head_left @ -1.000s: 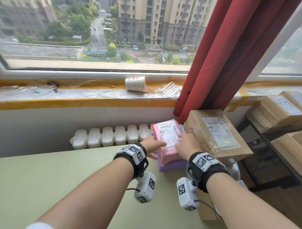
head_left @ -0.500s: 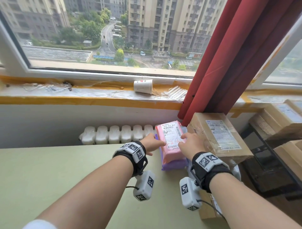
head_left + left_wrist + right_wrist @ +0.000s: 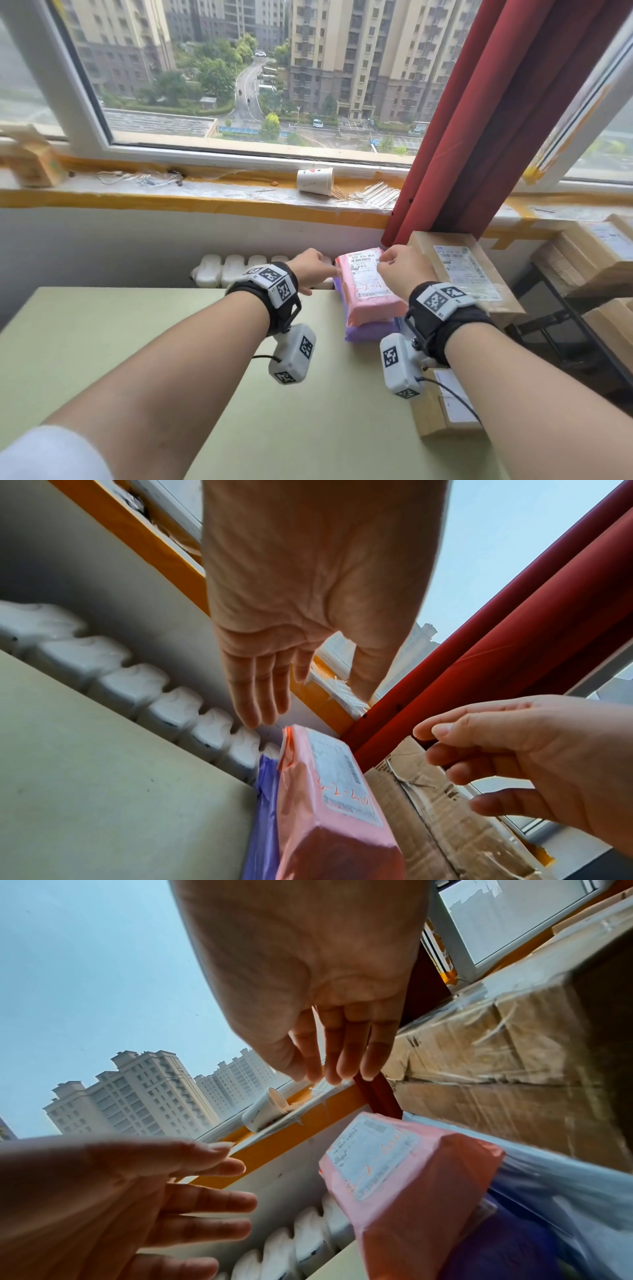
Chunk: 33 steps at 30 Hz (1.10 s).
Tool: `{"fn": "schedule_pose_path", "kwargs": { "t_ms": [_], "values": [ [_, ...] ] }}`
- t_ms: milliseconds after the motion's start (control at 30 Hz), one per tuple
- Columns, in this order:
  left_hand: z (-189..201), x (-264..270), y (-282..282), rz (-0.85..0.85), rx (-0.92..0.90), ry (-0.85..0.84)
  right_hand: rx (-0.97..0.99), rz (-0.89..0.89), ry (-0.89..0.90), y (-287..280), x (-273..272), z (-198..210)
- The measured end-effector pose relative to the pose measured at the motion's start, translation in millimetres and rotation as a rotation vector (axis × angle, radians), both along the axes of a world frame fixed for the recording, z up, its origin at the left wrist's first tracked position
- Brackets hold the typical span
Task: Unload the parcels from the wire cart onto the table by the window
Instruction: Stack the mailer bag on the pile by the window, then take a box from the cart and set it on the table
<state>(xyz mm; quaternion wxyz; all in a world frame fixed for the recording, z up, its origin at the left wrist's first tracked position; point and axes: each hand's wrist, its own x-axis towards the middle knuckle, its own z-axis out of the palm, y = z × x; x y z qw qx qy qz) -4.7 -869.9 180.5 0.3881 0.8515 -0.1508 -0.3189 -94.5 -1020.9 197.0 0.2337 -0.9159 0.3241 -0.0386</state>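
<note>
A pink parcel (image 3: 368,291) with a white label lies on top of a purple parcel (image 3: 371,330) at the far edge of the green table (image 3: 164,349). My left hand (image 3: 310,270) hovers just left of the pink parcel, with its fingers (image 3: 260,696) relaxed and holding nothing. My right hand (image 3: 400,270) hangs over the parcel's right side, its fingers (image 3: 342,1053) loose and clear of the wrapper (image 3: 394,1177). A taped cardboard box (image 3: 462,274) sits against the parcels on the right.
A red curtain (image 3: 479,120) hangs behind the box. The windowsill holds a tipped paper cup (image 3: 314,181). A white radiator (image 3: 233,270) runs behind the table. On the right, a black-framed cart (image 3: 561,308) carries more cardboard boxes (image 3: 589,253). A small box (image 3: 442,407) lies under my right forearm.
Both hands have lifted off the pink parcel, which stays on the purple one. The head view has tilted up towards the window.
</note>
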Motion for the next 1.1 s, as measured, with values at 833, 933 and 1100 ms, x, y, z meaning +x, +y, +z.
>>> {"fn": "schedule_pose_path", "kwargs": {
  "t_ms": [833,933,1100],
  "values": [
    [47.2,-26.1,194.9,0.285,0.080,-0.410,-0.001,0.455,-0.110,162.0,41.2,39.6],
    [47.0,-26.2,232.7,0.330,0.108,-0.421,0.008,0.503,-0.104,198.2,49.3,39.2],
    [50.2,-30.8,303.7,0.436,0.149,-0.431,0.027,0.585,-0.091,266.0,60.8,40.0]
  ]
}}
